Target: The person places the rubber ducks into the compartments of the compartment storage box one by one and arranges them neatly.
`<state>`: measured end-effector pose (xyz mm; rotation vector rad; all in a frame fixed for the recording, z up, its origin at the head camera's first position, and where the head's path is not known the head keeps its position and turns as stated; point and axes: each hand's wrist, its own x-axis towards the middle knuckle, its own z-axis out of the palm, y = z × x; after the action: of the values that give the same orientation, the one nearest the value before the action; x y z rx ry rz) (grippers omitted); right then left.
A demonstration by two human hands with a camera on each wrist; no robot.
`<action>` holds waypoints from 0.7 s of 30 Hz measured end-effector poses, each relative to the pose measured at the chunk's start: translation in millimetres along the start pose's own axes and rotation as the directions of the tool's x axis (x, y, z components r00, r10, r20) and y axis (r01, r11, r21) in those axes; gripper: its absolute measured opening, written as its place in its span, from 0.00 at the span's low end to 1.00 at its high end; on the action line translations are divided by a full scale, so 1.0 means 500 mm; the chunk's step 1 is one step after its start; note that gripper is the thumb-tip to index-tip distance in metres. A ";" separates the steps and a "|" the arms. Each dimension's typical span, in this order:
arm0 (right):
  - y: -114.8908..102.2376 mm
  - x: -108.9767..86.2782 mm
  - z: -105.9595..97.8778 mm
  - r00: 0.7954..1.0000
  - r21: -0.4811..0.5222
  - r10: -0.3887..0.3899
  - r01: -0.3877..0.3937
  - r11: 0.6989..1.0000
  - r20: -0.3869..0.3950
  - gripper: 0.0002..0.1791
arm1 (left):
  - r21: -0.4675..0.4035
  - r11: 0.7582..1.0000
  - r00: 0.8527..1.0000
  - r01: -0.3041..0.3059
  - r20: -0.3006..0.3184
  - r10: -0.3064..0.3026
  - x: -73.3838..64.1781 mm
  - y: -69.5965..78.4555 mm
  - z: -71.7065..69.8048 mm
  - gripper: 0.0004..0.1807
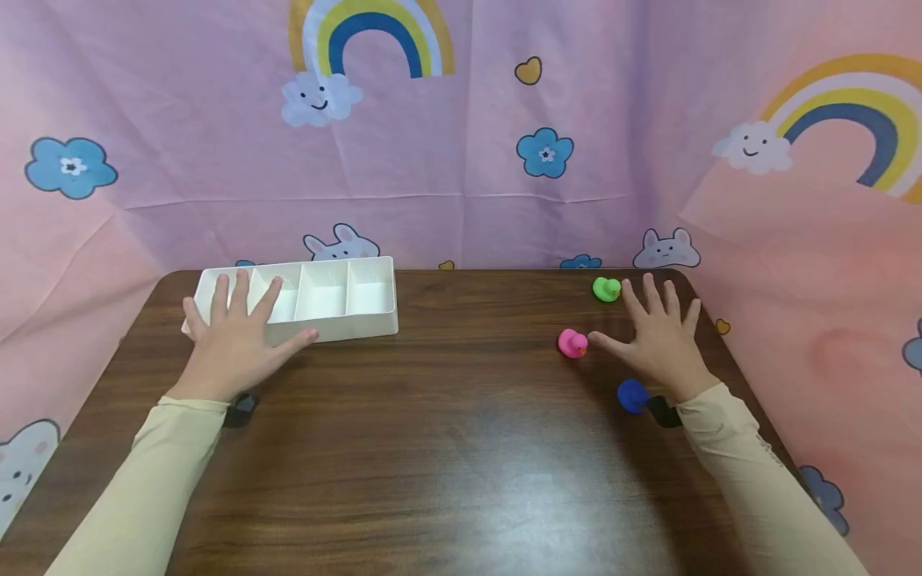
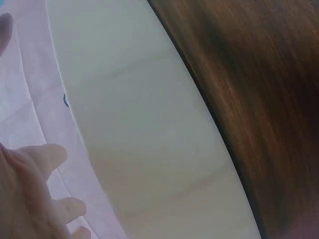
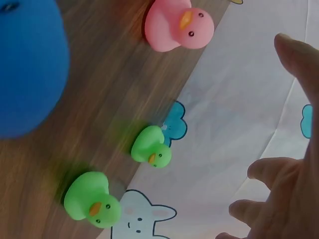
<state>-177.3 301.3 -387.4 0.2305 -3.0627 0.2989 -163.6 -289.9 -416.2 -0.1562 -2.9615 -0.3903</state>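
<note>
My left hand (image 1: 234, 344), fingers spread, is over the left front part of a white divided box (image 1: 360, 326). The box's plain front wall (image 2: 144, 119) fills much of the left wrist view. On the right, my right hand (image 1: 663, 344) is spread too, with nothing in its grasp. Left of its thumb sits a pink toy duck (image 1: 572, 344). A green duck (image 1: 606, 290) stands near its index fingertip, and a blue duck (image 1: 632, 396) lies by the wrist. The right wrist view shows a second green duck (image 3: 92, 199), which I cannot see in the head view.
A dark brown wooden table (image 1: 432, 448) holds everything. Behind it and along the sides hangs a pink and lilac cloth (image 1: 461, 152) printed with rainbows, flowers and rabbits. Black wrist cameras (image 1: 241, 410) sit at both cuffs.
</note>
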 end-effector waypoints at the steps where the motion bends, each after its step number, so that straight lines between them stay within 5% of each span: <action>1: -0.003 0.000 0.000 1.000 0.008 -0.003 0.003 1.000 -0.003 0.60 | -0.003 1.000 1.000 0.003 0.000 -0.003 0.000 -0.001 -0.001 0.58; 12: -0.047 0.010 0.003 1.000 0.086 -0.028 0.027 0.996 0.006 0.58 | -0.072 0.994 0.997 0.083 0.009 -0.082 0.017 -0.041 -0.010 0.57; 21: -0.166 0.049 0.033 0.986 0.251 -0.163 0.150 0.956 0.032 0.46 | -0.252 0.952 0.982 0.174 -0.030 -0.188 0.011 -0.156 -0.049 0.49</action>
<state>-189.4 214.2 -386.2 0.4974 -3.0278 0.6762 -175.4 -370.8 -411.2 0.0990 -2.8718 -0.7780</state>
